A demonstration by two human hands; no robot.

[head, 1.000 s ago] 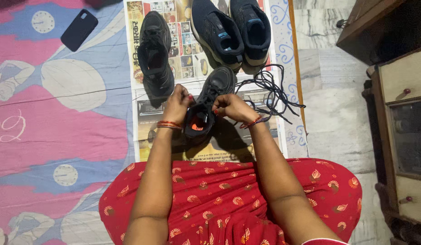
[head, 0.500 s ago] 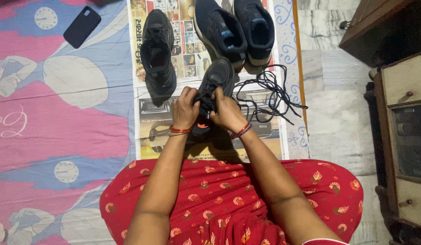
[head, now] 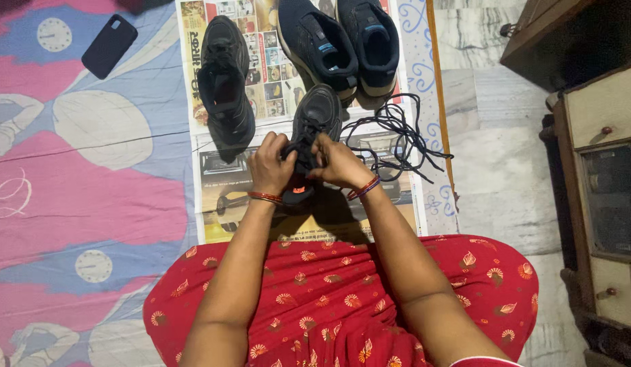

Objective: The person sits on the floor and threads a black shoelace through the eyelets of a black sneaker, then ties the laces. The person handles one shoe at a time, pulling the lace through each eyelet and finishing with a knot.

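a black shoe [head: 314, 119] is gripped over its lacing by the left hand [head: 270, 165] and the right hand [head: 339, 163], fingers curled shut around it; its heel is hidden beneath them. it lies on newspaper [head: 227, 197], loose black laces [head: 397, 136] just beside. a second black shoe [head: 224, 85] is seen whole, while a blue pair [head: 343, 44] is cut off at the top edge

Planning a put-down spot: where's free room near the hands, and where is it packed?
Free: printed mat left of the newspaper, below the phone; marble floor between mat edge and cabinet. Crowded: newspaper top holds the black shoe and navy pair; loose laces lie right of both hands on the held shoe.
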